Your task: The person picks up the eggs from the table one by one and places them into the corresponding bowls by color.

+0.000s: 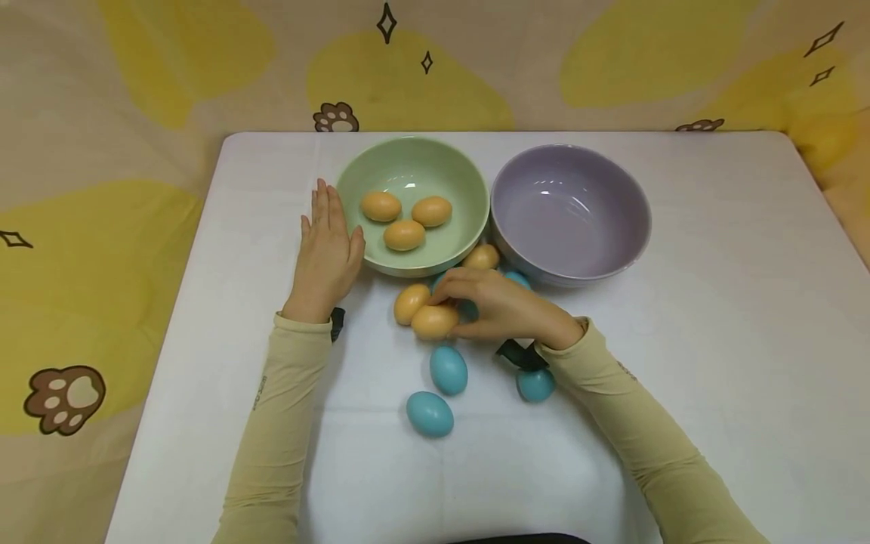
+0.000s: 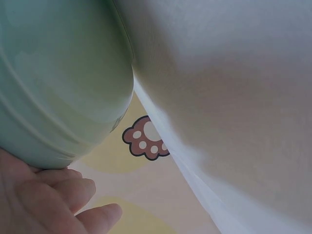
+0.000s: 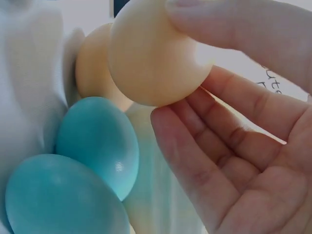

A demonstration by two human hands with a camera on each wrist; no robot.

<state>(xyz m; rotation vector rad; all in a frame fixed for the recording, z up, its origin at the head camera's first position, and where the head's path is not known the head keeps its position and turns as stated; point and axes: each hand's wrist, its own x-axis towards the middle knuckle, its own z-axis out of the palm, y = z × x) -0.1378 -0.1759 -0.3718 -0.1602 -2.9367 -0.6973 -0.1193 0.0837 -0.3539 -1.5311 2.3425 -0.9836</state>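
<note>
My left hand (image 1: 326, 253) lies along the left side of a green bowl (image 1: 469, 162), fingers straight and touching its outer wall. Inside that bowl are three orange eggs (image 1: 404, 235). Between thumb and fingertips, my right hand (image 1: 499, 306) pinches another orange egg (image 1: 435, 323), seen close up in the right wrist view as a pale egg (image 3: 156, 53). A second orange egg (image 1: 410, 304) sits just behind it. Under and beside the right hand are blue eggs (image 3: 100, 141), partly hidden by it. One more orange egg (image 1: 481, 257) rests against the bowls.
A purple bowl (image 1: 571, 219) stands to the right of the green one, with nothing in it. Nearer the front lie loose blue eggs (image 1: 430, 414), one of them (image 1: 535, 385) beside the right sleeve. The white table (image 1: 714, 340) ends at a patterned cloth (image 1: 544, 68) behind.
</note>
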